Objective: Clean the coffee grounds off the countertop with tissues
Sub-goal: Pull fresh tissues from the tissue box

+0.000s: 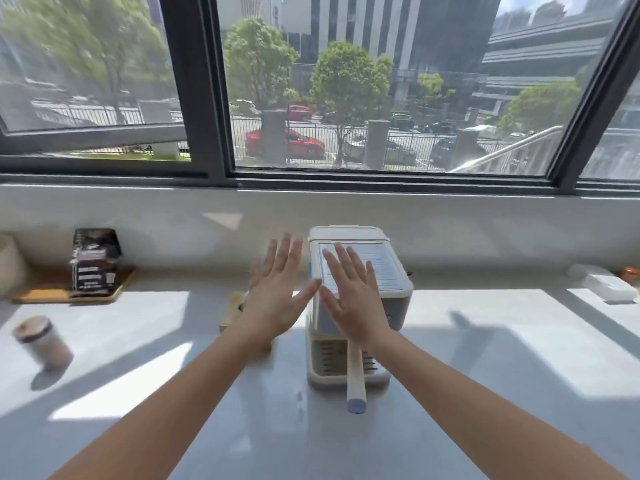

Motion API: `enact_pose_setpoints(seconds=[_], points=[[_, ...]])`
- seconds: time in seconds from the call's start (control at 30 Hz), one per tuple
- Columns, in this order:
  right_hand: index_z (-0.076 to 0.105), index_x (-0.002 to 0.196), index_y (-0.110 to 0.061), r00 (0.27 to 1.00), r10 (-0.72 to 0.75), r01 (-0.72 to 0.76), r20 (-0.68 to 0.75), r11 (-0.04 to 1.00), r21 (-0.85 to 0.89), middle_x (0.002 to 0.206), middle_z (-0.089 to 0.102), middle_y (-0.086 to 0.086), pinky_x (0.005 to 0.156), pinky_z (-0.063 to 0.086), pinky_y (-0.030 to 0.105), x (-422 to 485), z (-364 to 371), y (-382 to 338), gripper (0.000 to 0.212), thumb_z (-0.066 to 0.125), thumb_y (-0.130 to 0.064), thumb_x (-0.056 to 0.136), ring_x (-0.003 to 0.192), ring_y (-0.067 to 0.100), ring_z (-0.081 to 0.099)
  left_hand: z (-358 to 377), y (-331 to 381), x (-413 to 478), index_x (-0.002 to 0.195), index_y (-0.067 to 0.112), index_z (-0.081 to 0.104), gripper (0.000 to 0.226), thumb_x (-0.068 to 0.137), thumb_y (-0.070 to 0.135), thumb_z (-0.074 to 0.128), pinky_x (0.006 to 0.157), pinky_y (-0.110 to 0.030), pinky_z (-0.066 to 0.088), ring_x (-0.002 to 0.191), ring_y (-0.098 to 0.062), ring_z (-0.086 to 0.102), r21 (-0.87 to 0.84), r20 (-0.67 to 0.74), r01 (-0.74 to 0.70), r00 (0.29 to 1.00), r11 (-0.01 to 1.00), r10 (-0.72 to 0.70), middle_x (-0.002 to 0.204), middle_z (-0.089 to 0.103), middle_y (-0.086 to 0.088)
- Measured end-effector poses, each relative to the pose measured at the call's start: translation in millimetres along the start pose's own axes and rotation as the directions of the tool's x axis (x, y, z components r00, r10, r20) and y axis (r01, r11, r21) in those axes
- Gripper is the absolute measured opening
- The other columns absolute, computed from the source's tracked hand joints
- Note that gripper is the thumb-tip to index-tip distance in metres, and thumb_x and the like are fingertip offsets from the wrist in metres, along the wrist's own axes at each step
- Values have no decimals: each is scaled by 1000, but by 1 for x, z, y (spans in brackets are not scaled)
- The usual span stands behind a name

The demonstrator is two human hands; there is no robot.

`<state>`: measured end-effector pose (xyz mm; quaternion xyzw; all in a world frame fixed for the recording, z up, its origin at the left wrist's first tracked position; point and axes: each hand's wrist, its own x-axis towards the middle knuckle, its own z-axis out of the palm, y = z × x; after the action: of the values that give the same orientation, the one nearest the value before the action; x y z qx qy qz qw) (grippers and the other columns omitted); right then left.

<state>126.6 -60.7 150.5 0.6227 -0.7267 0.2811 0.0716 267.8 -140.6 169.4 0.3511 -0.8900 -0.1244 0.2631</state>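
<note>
On the pale countertop (485, 427) I see, far left, one wooden tray (65, 294) bearing one dark bag (95, 259), and nearer, one lidded beige cup (43, 342). My left hand (273, 299) and right hand (353, 299) hover flat, fingers spread, holding nothing, over one cream coffee machine (360, 306). Far right lies one white box (602, 284). Near counter lies open. I cannot make out grounds or tissues.

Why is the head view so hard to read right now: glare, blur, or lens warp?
Head view: hard sunlight leaves bright patches and window-frame shadows across the countertop; the lidded cup and both hands, left hand, right hand, are motion-smeared; the wide lens bows the window frame.
</note>
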Motion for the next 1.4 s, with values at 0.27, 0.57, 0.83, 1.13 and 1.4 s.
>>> enact_pose_setpoints(seconds=[0.27,0.57,0.83,1.13,1.4], points=[[28,147,-15,989,-119,125,85,990,-68,156,29,1,119,13,34,55,76,-49,53,40,-28,97,145,16,22,-9,-116,23,148,27,-1,72,93,51,38,115,-40,-8,146,-13,-9,33,99,103,989,994,-105,159,-4,6],[35,143,-14,854,277,-366,440,921,131,149,39,2,109,30,33,85,171,-46,49,38,-35,99,136,21,36,41,-201,35,142,19,35,55,92,31,53,113,-30,22,143,-13,19,-213,230,170,966,962,-119,155,25,1],[45,137,-15,762,427,-570,487,799,191,138,50,3,101,41,31,105,230,-28,52,60,-21,87,122,21,51,88,-244,50,123,15,53,40,85,25,61,85,-24,35,112,-20,51,-243,310,308,923,920,-228,119,58,0],[68,81,-28,783,549,-622,291,697,357,87,69,-9,72,46,26,107,252,-26,23,55,-9,80,83,13,59,114,-252,58,83,23,69,7,82,21,62,70,-26,41,84,-10,57,-393,187,426,905,815,-383,87,68,8],[68,77,-16,832,547,-409,87,500,764,68,61,-1,61,43,25,164,190,-37,14,59,-17,88,65,13,53,40,-230,101,71,19,60,14,83,19,67,53,-11,40,58,-2,49,-814,149,325,918,482,-368,64,54,8]])
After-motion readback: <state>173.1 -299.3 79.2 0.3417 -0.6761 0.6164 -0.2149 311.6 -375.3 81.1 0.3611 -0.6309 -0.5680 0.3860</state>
